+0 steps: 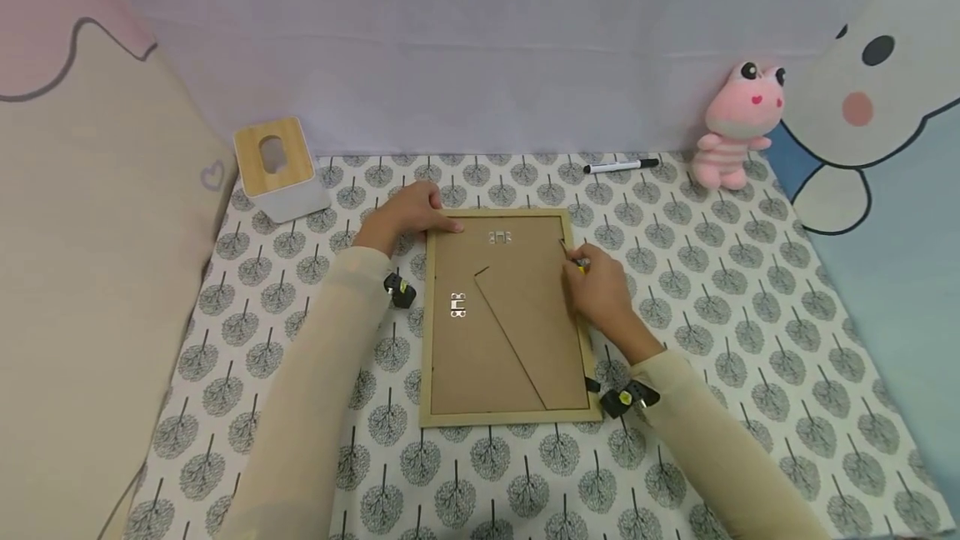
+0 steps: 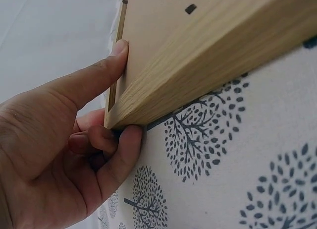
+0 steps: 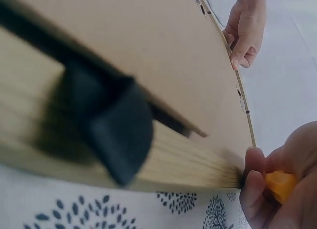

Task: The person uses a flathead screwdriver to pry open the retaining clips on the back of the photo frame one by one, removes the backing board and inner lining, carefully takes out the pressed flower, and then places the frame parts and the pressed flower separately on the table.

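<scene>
A wooden picture frame (image 1: 429,357) lies face down on the patterned cloth, its brown backing board (image 1: 517,315) facing up. My left hand (image 1: 411,211) grips the frame's top left corner, thumb on the backing and fingers curled under the edge, as the left wrist view shows. On the right side of the frame, my right hand (image 1: 600,286) holds a small tool with a yellow handle (image 3: 281,185). Its thin dark tip (image 1: 563,246) reaches the seam between backing and wood. The tool's exact kind is hidden by the fingers.
A black tab (image 1: 592,385) sticks out from the frame's lower right side. Metal hangers (image 1: 458,305) sit on the backing. Behind are a tissue box (image 1: 288,205) with wooden lid, a marker (image 1: 621,166) and a pink plush toy (image 1: 731,140).
</scene>
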The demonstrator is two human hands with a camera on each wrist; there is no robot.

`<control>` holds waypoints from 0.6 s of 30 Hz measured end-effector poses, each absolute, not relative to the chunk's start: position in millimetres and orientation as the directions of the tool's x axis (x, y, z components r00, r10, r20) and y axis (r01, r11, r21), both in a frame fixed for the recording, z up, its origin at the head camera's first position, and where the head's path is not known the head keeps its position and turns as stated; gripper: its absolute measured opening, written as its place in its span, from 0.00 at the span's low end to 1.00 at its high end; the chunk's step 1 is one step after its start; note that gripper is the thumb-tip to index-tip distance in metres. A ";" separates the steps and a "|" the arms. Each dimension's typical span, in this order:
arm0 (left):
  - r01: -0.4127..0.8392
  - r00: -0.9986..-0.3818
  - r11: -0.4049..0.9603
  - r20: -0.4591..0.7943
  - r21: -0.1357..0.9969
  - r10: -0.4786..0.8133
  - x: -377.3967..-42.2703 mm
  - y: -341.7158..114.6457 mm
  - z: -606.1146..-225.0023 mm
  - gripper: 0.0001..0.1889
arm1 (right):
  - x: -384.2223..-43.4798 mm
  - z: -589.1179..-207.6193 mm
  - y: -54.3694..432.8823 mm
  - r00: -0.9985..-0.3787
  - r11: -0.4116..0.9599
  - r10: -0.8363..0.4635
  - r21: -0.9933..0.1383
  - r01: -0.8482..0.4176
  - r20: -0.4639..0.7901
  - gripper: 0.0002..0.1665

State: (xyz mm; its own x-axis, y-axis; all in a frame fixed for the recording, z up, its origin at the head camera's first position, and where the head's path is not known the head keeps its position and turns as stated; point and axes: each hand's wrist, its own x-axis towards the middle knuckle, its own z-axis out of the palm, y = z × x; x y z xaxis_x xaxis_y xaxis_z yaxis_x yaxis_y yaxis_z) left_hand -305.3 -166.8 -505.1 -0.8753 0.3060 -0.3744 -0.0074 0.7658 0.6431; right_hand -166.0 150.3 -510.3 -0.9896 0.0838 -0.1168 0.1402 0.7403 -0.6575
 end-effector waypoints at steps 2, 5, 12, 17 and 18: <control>-0.008 -0.876 0.766 -0.375 0.643 0.305 -306.1 -166.4 -504.7 0.25 | -165.2 -509.6 151.6 -0.987 0.715 0.084 -0.682 0.156 -0.138 0.16; -0.007 -0.878 0.762 -0.368 0.647 0.305 -307.2 -165.4 -505.7 0.25 | -165.0 -509.4 154.1 -0.980 0.682 0.085 -0.706 0.189 -0.181 0.18; -0.002 -0.876 0.766 -0.370 0.643 0.309 -307.1 -163.3 -507.4 0.26 | -166.0 -508.8 155.7 -0.969 0.690 0.103 -0.685 0.232 -0.225 0.17; -0.019 -0.875 0.780 -0.387 0.625 0.289 -304.4 -164.0 -503.6 0.26 | -166.8 -507.3 150.1 -0.990 0.839 0.005 -0.538 0.081 -0.142 0.18; -0.023 -0.875 0.781 -0.391 0.625 0.287 -304.0 -164.4 -503.3 0.26 | -167.2 -506.9 149.1 -0.992 0.858 -0.011 -0.511 0.057 -0.128 0.18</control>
State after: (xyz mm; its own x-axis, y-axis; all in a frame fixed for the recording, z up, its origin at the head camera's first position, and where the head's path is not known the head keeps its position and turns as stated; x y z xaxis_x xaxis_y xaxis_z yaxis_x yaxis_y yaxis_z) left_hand -304.0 -164.4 -503.3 -0.8746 0.2872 -0.3907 -0.0228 0.7806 0.6247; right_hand -167.2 149.1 -506.9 -0.9917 -0.0109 -0.1280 0.0566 0.8576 -0.5113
